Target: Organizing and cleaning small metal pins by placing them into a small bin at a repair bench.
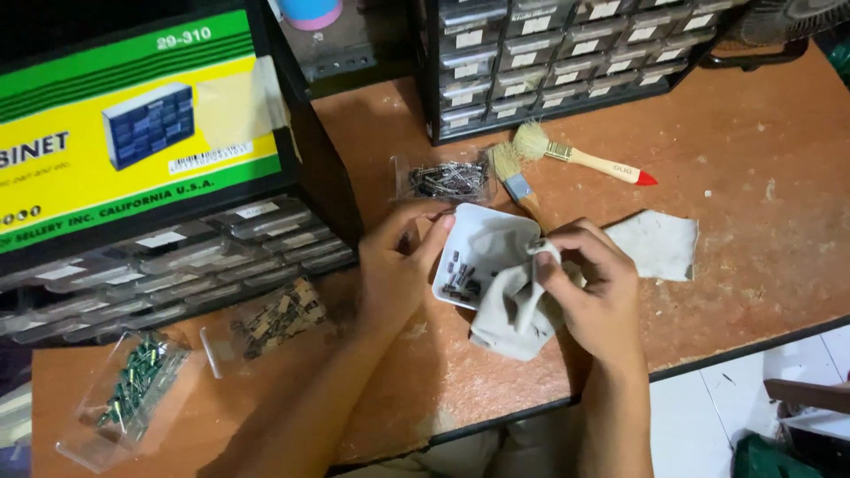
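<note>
while left fingers (425, 243) clasp the white drawer (482, 239), right fingers (567, 265) pinch a cloth (513, 319).

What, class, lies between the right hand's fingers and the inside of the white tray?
A grey cloth: the right hand presses it into the white tray, so fingers meet cloth. The left hand grips the tray's rim directly.

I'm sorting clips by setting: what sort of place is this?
Probably an electronics hobby or repair bench. Small-parts drawer cabinets stand on a worn wooden table, clear drawers of components lie loose, and the left hand steadies a white tray of small parts while the right hand holds a cloth.
</note>
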